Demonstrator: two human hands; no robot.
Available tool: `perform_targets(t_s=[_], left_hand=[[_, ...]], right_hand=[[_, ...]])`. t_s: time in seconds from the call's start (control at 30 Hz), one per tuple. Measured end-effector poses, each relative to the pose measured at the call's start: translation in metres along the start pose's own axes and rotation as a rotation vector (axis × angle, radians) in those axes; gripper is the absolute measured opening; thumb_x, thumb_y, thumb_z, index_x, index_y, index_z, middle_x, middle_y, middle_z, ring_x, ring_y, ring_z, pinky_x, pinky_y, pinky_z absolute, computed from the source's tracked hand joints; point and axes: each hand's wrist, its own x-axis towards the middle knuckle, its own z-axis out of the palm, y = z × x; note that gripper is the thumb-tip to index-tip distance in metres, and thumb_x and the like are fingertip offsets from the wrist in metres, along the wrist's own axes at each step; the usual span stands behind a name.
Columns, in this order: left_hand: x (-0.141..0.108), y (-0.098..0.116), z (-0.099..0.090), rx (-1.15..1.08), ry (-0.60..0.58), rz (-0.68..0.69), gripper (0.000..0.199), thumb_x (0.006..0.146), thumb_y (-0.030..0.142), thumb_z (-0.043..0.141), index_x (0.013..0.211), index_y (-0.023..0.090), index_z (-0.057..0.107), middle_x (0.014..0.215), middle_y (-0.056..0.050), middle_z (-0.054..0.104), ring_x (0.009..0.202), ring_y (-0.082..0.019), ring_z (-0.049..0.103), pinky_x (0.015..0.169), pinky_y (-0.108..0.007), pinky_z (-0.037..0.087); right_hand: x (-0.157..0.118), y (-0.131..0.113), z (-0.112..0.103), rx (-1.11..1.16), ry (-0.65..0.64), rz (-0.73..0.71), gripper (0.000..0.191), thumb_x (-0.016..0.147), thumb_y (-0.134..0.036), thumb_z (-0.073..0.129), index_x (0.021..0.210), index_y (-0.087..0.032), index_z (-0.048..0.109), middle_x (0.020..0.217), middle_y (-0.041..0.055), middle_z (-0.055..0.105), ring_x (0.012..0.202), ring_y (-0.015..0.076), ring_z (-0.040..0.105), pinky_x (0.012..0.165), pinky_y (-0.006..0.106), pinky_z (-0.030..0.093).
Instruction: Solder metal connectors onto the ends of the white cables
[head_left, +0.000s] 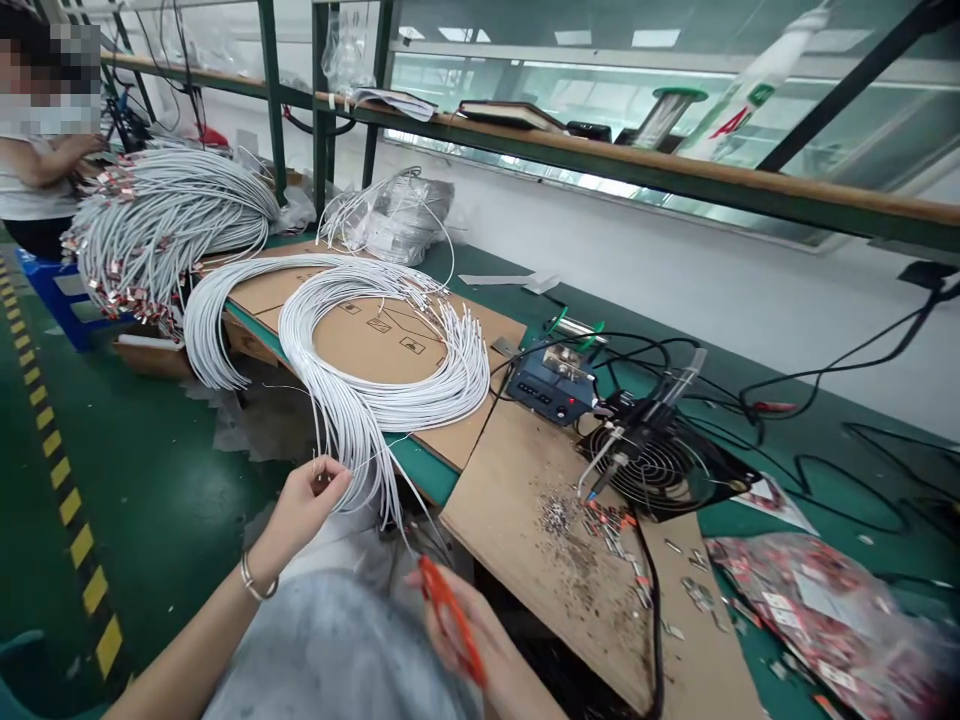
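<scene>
Over there, the right hand (480, 625) is closed around an orange tool (448, 605). The left hand (304, 505) curls, fingertips close together; I can't tell whether that grip pinches a cable. White cables (442, 405) hang just beyond it, from a coil on the worktop (472, 260). A fan (675, 470) lies beyond the right grip, off to its right.

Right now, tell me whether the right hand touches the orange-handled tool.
Touching. The head view shows the right hand gripping the orange-handled tool, which lies across it.
</scene>
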Motion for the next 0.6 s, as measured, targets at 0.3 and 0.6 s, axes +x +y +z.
perform_targets(t_s=[0.3, 0.6], left_hand=[[0.001, 0.006, 0.001, 0.006, 0.014, 0.021, 0.03, 0.076, 0.041, 0.055, 0.066, 0.013, 0.051, 0.06, 0.002, 0.045, 0.052, -0.008, 0.036, 0.048, -0.02, 0.029], [0.0, 0.008, -0.003, 0.044, 0.019, 0.04, 0.031, 0.077, 0.043, 0.051, 0.065, 0.015, 0.048, 0.06, 0.002, 0.043, 0.054, -0.009, 0.038, 0.05, -0.021, 0.032]], right_hand=[[0.072, -0.037, 0.034, 0.142, -0.074, 0.086, 0.053, 0.066, -0.06, 0.069, 0.089, -0.014, 0.055, 0.049, -0.0084, 0.032, 0.044, 0.0046, 0.019, 0.043, 0.022, 0.01], [0.082, -0.047, 0.029, -0.037, -0.13, 0.111, 0.059, 0.067, -0.057, 0.067, 0.102, -0.01, 0.055, 0.042, -0.0079, 0.04, 0.037, 0.0051, 0.023, 0.039, 0.02, 0.013]])
